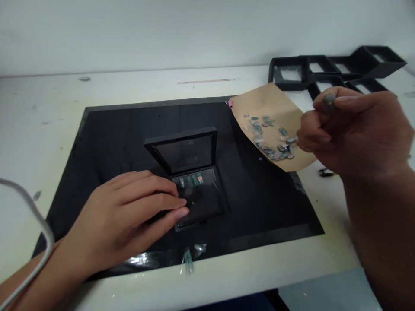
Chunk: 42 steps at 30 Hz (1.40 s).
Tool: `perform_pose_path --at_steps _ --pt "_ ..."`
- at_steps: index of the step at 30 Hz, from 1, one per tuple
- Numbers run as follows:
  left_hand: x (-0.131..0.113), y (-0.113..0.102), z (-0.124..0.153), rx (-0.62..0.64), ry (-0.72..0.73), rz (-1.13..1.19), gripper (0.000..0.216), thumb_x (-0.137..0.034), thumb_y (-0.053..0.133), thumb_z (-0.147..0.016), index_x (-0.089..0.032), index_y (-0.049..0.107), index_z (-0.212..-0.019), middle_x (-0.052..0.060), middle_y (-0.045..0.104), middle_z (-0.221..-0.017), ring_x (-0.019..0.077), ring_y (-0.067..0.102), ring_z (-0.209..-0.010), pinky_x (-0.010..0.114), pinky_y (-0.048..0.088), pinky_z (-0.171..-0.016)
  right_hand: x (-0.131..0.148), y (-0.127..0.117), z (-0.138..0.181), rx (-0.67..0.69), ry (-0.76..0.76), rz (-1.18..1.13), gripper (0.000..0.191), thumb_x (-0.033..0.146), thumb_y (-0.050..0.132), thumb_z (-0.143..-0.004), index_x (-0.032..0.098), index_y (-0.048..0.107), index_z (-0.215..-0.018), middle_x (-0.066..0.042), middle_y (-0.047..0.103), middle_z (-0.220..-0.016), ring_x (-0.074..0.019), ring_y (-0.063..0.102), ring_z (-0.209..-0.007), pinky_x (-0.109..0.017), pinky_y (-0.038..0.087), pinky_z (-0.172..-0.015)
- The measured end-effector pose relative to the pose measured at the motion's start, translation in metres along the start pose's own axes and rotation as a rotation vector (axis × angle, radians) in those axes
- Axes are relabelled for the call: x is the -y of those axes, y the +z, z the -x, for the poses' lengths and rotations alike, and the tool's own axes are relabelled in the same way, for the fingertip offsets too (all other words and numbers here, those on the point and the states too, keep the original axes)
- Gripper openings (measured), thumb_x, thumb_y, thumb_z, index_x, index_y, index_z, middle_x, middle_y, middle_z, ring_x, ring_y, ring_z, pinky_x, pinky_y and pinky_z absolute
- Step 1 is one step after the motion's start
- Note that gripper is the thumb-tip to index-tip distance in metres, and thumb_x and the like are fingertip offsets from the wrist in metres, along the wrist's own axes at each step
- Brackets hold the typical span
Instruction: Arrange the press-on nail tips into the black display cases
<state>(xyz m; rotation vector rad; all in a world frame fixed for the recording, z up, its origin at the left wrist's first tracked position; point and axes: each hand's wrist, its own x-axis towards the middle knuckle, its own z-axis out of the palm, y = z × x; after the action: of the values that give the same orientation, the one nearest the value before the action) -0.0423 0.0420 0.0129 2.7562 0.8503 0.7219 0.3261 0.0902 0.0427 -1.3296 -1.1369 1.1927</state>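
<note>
My left hand (132,211) lies over the left edge of a small black display frame (223,203), thumb and fingertips close together on its lower half. The frame stands hinged open, its lid (184,153) tilted up at the back. Several small green pieces (194,179), one with a pinkish mark, sit in a row near the hinge, on or under the clear film. Raised at the right, my right hand (363,125) is closed, pinching a small grey-green piece (329,101) between thumb and index finger. What its other fingers may hold is hidden.
A black mat (113,134) covers the white table. On brown paper (275,101) lie many small greenish pieces; a pink clip (230,103) is at its corner. Black frames (288,60) are stacked at back right. Clear plastic scraps (188,261) lie in front. A white cable (42,222) crosses my left wrist.
</note>
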Motion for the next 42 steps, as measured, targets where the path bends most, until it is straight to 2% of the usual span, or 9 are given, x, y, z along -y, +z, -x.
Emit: perform_pose_path --at_steps 6,13,17,20,24,30,34,37,42 --pt "0.002 -0.004 -0.002 0.015 0.005 -0.018 0.002 -0.025 0.073 -0.103 -0.027 0.072 -0.102 -0.004 0.079 -0.101 0.0118 0.074 -0.086 0.030 0.058 -0.076 -0.001 0.006 0.007 -0.068 -0.044 0.005 0.030 0.026 0.068 -0.084 0.025 0.050 -0.059 0.005 0.036 -0.047 -0.0101 0.027 -0.043 -0.032 0.021 -0.045" --pt "-0.002 -0.005 0.000 0.004 -0.033 0.005 0.004 -0.022 0.075 -0.100 -0.025 0.073 -0.100 -0.003 0.079 -0.101 0.0132 0.075 -0.085 0.032 0.057 -0.077 0.001 0.012 0.011 -0.146 -0.252 0.038 0.041 0.026 0.086 -0.060 0.024 0.049 -0.042 0.005 0.040 -0.043 -0.0083 0.033 -0.043 -0.033 0.025 -0.046" --pt "-0.001 -0.006 -0.001 0.010 -0.039 0.010 0.006 -0.020 0.075 -0.099 -0.026 0.073 -0.100 -0.004 0.080 -0.101 0.0130 0.075 -0.084 0.030 0.059 -0.077 0.001 0.008 0.009 -0.150 -0.307 0.056 0.037 0.023 0.085 -0.063 0.024 0.052 -0.045 0.005 0.044 -0.044 -0.0091 0.037 -0.043 -0.033 0.027 -0.047" --pt "0.002 -0.006 -0.002 0.007 -0.024 0.015 0.006 -0.020 0.075 -0.099 -0.026 0.072 -0.100 -0.005 0.079 -0.100 0.0123 0.075 -0.084 0.029 0.058 -0.075 -0.005 0.002 0.008 -0.250 -0.337 0.333 0.024 0.028 0.078 -0.075 0.024 0.062 -0.058 0.003 0.047 -0.050 -0.0117 0.040 -0.049 -0.035 0.027 -0.051" --pt "0.003 -0.007 0.002 0.012 -0.036 0.005 0.007 -0.020 0.071 -0.102 -0.024 0.070 -0.097 -0.004 0.078 -0.102 0.0125 0.074 -0.087 0.031 0.056 -0.081 -0.010 -0.004 0.009 -0.242 -0.239 0.968 0.035 0.037 0.068 -0.087 0.023 0.053 -0.059 0.001 0.044 -0.057 -0.0139 0.039 -0.059 -0.036 0.029 -0.058" --pt "-0.001 -0.007 0.002 -0.020 -0.043 -0.004 0.026 -0.024 0.067 -0.104 -0.023 0.061 -0.078 -0.003 0.078 -0.095 0.0146 0.071 -0.077 0.035 0.053 -0.073 -0.009 0.003 0.010 -0.028 -0.082 1.102 0.038 0.028 0.066 -0.077 0.023 0.038 -0.053 0.002 0.042 -0.050 -0.0139 0.039 -0.055 -0.034 0.029 -0.057" --pt "-0.001 -0.005 0.001 0.004 -0.043 0.037 0.020 -0.021 0.067 -0.104 -0.023 0.063 -0.084 -0.002 0.077 -0.096 0.0146 0.071 -0.081 0.034 0.054 -0.076 -0.017 0.005 0.004 -0.092 -0.091 1.154 0.015 0.037 0.069 -0.081 0.025 0.072 -0.088 -0.002 0.069 -0.074 -0.0195 0.058 -0.066 -0.036 0.042 -0.066" --pt "-0.001 -0.004 0.001 0.006 -0.036 0.057 0.018 -0.020 0.066 -0.103 -0.023 0.065 -0.086 -0.002 0.077 -0.096 0.0149 0.071 -0.081 0.033 0.054 -0.076 -0.023 0.005 -0.002 -0.150 -0.082 1.234 0.049 0.042 0.062 -0.090 0.027 0.074 -0.135 -0.008 0.075 -0.094 -0.0277 0.065 -0.082 -0.042 0.046 -0.074" --pt "-0.001 -0.003 0.000 -0.015 -0.038 0.056 0.018 -0.022 0.069 -0.102 -0.023 0.068 -0.085 -0.002 0.077 -0.095 0.0143 0.071 -0.081 0.033 0.054 -0.076 -0.024 0.011 -0.004 -0.105 0.008 1.350 0.042 0.044 0.061 -0.095 0.029 0.080 -0.130 -0.014 0.077 -0.113 -0.0393 0.068 -0.104 -0.048 0.047 -0.081"
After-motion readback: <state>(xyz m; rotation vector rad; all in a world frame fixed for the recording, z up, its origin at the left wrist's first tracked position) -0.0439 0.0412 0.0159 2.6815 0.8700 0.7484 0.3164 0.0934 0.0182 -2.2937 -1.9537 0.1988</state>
